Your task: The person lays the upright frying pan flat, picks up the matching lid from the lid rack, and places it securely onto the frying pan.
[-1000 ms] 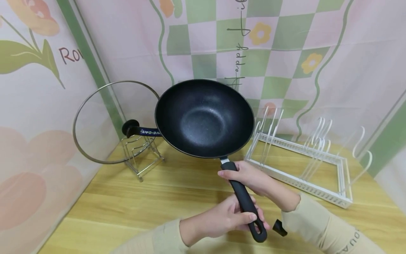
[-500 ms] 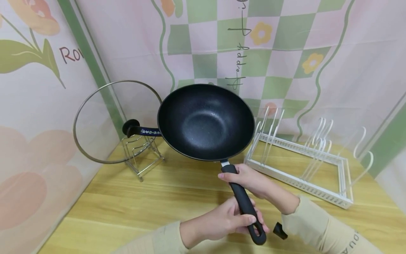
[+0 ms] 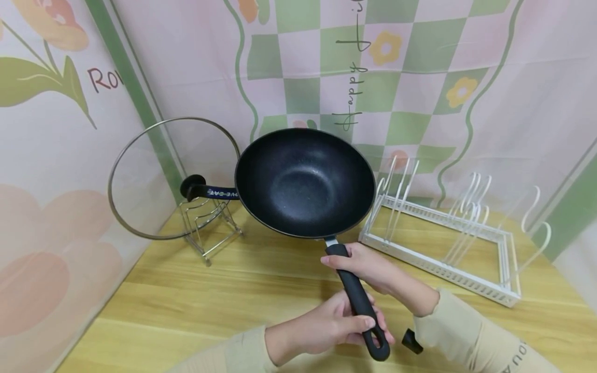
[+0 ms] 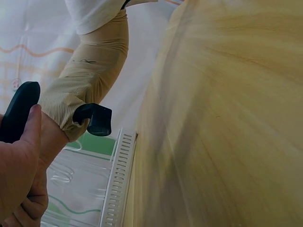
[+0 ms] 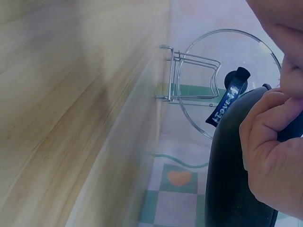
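A black wok (image 3: pixel 303 186) is held up off the table, its dark inside facing the head camera. Near the wok's metal neck, my right hand (image 3: pixel 368 267) grips the long black handle (image 3: pixel 356 295), thumb laid across the top. Lower down, my left hand (image 3: pixel 328 324) holds the same handle close to its looped end, thumb on top and fingers behind. In the right wrist view, the curled fingers of my right hand (image 5: pixel 274 146) show beside the wok's outer wall (image 5: pixel 236 175). The left wrist view catches the handle's end (image 4: pixel 21 111) against my left thumb.
A glass lid (image 3: pixel 154 127) with a black knob stands upright in a wire rack (image 3: pixel 219 248), left of the wok. At right, a white rack (image 3: pixel 448 274) with curved dividers rests on the wooden table (image 3: pixel 196 305). Printed cloth (image 3: pixel 420 46) hangs behind.
The wok has sunk slightly and shifted a little to the right, with both hands keeping their hold on its handle. The lid and racks stay where they were.
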